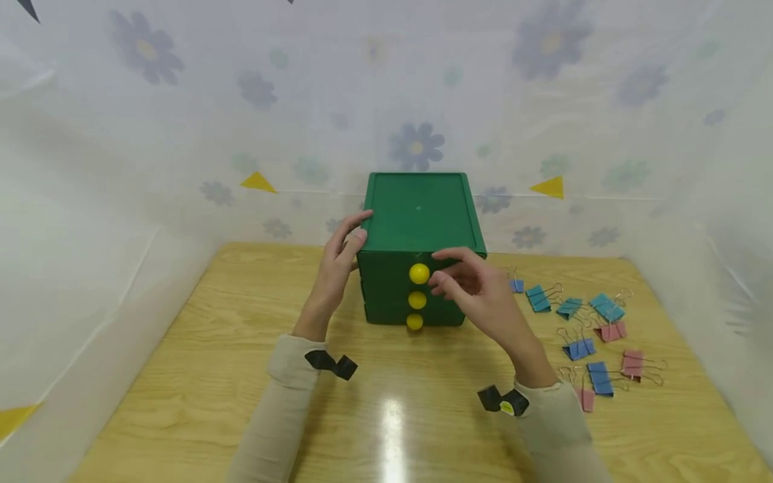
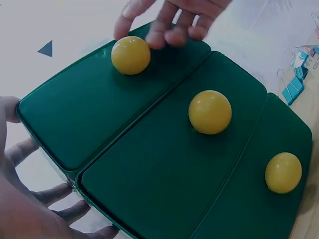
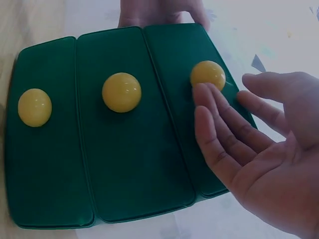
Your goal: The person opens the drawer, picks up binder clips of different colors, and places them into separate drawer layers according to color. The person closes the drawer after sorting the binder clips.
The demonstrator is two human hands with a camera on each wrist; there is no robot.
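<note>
A green box (image 1: 419,215) with three shut drawers stands on end at the back of the wooden table (image 1: 229,376). Each drawer front carries a yellow knob: top (image 1: 419,273), middle (image 1: 417,300), bottom (image 1: 414,321). My left hand (image 1: 343,249) rests against the box's upper left corner, thumb on the top edge and fingers spread along the side (image 2: 35,196). My right hand (image 1: 461,278) hovers open in front of the top drawer (image 3: 174,59), its fingertips (image 3: 202,92) just beside the top knob (image 3: 208,74). Whether they touch it is unclear. Neither hand holds anything.
Several blue and pink binder clips (image 1: 580,329) lie scattered on the table right of the box. Flower-printed white sheets (image 1: 121,168) wall in the table at the back and both sides. The near half of the table holds only my forearms.
</note>
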